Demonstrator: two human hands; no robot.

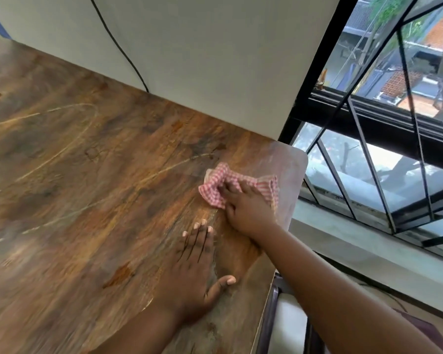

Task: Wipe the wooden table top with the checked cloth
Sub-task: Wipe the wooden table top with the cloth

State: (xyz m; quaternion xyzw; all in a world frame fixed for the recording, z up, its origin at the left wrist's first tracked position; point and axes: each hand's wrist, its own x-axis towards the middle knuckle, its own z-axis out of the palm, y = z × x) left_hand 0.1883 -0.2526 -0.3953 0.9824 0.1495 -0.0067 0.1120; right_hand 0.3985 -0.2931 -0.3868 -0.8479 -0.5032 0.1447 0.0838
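The checked cloth [237, 186] lies bunched near the right corner of the wooden surface [87, 162], right of the frame's centre. The right hand [243, 208] presses on it, fingers [226, 191] curled into the folds. Just below, the left hand [192, 269] rests flat on the wood, fingers straight and together, thumb spread. A white wall [202, 60] with a black cable [118, 42] bounds the far edge; a window [394, 123] fills the right.

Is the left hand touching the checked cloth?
Apart. The head view shows the left hand flat on the table, bare wood between it and the cloth.
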